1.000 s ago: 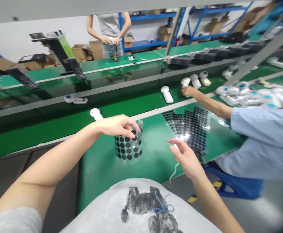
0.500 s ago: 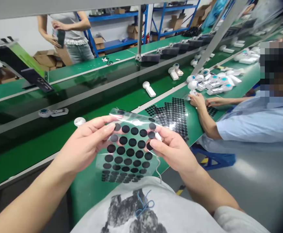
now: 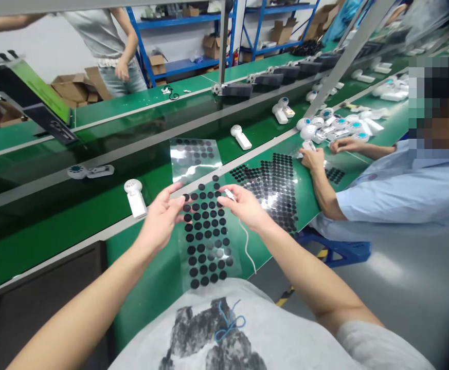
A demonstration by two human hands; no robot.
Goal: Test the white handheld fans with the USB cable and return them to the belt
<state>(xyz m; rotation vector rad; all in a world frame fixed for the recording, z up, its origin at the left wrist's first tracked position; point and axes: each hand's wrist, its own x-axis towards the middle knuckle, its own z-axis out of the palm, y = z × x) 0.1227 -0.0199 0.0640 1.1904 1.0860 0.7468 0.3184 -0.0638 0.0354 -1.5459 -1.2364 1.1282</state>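
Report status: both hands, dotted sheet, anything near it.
Left hand pinching dotted sheet at left edge. Right hand at right edge, gripping white cable. Cable trails just right of sheet; white device left of left hand.

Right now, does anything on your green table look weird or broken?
Nothing looks spilled or broken. The white cable in the right hand trails loosely to the table edge, a bit messy, and the black dots on the clear sheet have gaps up top.

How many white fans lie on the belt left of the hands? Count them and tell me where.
2. One fan lies farthest left; the other lies at the belt's near edge, beside the left hand. I see none hidden there.
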